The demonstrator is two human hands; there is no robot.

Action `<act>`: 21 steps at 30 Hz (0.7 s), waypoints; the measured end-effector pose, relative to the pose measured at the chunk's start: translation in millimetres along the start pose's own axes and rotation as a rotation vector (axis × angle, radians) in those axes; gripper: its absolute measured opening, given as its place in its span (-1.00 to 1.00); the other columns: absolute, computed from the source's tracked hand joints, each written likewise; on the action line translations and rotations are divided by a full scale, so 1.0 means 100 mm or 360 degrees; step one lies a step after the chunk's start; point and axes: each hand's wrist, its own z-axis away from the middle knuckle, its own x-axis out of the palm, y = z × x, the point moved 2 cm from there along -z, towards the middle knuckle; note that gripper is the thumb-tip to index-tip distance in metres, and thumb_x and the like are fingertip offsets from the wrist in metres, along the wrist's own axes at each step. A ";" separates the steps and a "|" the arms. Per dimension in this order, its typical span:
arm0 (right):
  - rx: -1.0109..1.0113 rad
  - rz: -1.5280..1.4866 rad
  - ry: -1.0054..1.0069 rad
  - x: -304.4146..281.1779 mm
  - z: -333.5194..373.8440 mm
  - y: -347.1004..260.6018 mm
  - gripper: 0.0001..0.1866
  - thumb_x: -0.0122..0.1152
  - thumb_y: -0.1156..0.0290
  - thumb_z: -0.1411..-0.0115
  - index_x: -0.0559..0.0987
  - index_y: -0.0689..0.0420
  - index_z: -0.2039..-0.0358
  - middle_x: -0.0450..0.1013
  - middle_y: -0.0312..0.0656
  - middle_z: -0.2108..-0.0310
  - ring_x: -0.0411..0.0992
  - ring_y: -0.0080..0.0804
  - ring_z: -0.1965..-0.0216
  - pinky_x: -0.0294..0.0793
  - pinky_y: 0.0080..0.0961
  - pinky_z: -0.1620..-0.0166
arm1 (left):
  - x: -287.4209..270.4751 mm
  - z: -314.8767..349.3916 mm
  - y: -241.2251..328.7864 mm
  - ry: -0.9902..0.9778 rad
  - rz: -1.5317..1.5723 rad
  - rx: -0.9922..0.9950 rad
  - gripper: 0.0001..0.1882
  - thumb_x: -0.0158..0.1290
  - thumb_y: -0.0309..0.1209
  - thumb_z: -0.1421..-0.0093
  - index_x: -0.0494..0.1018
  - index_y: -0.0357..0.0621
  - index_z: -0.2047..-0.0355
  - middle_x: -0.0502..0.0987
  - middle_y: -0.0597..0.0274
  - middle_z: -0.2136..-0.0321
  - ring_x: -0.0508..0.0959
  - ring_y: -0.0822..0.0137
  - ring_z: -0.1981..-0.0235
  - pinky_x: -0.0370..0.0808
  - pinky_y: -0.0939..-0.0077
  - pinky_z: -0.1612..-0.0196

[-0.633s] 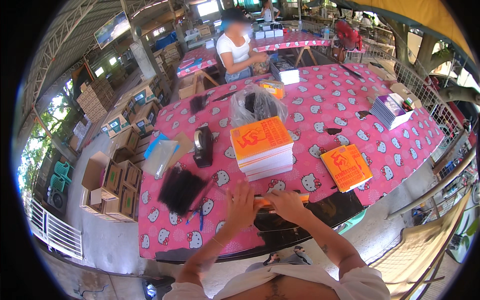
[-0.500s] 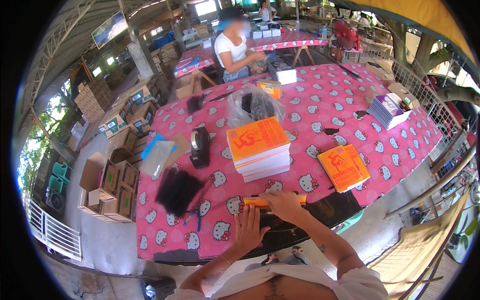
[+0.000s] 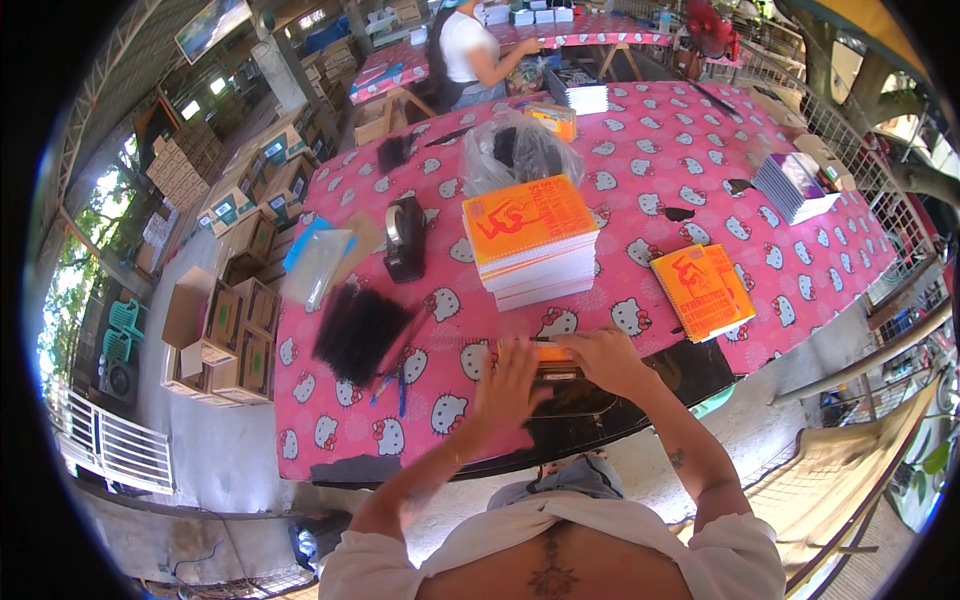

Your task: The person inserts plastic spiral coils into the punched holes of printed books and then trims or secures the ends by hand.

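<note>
An orange spiral notebook [image 3: 548,353] stands on edge at the table's near side, its bound edge upward. My right hand [image 3: 610,360] grips its right end, fingers bent over the top edge. At the left end, my left hand [image 3: 508,385] is slightly blurred, with fingers stretched out against or just in front of the notebook. Just beyond the hands rises a stack of orange notebooks [image 3: 530,225] with white page edges. A smaller pile of orange notebooks [image 3: 703,292] lies to the right. Left of my hands is a bundle of thin black strands [image 3: 362,333].
A black tape dispenser [image 3: 405,245], clear plastic sleeves [image 3: 322,265] and pens [image 3: 402,392] lie on the left of the pink patterned table [image 3: 440,330]. Behind the stack is a plastic bag [image 3: 480,160]. Purple-covered books [image 3: 795,190] sit far right. Another person [image 3: 470,55] works at the far edge.
My right hand has slid toward the notebook's right end. My left hand has lifted from flat on the table to the notebook's left end. The whole view has tilted downward.
</note>
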 end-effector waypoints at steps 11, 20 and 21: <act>0.0006 -0.0193 -0.0077 0.01 -0.11 0.05 -0.68 0.23 0.28 -0.24 0.61 0.01 -0.01 0.61 -0.08 0.42 0.60 -0.06 0.38 0.54 -0.11 0.27 | -0.06 -0.18 0.11 -0.0023 -0.0080 0.0090 -0.21 0.01 0.06 -0.31 0.23 -0.31 -0.34 0.22 -0.12 -0.37 0.18 -0.05 -0.41 0.05 -0.21 -0.39; -0.0058 -0.0160 0.0031 0.03 0.00 0.11 -0.43 0.27 0.28 -0.22 0.39 0.05 -0.24 0.61 -0.15 0.31 0.59 -0.09 0.26 0.52 -0.14 0.17 | 0.07 0.07 0.44 0.0041 0.0237 0.0108 -0.32 0.00 -0.07 -0.36 0.25 -0.30 -0.31 0.31 -0.13 -0.28 0.25 -0.06 -0.36 0.11 -0.18 -0.35; -0.0063 -0.0051 0.0038 -0.16 0.01 -0.02 -0.34 0.37 0.34 -0.14 0.38 0.09 -0.25 0.60 -0.10 0.18 0.56 -0.02 0.10 0.50 -0.10 0.03 | -0.12 -0.13 0.31 0.0187 0.0300 -0.0047 -0.36 0.02 -0.10 -0.35 0.28 -0.30 -0.29 0.34 -0.12 -0.26 0.29 -0.06 -0.32 0.14 -0.16 -0.34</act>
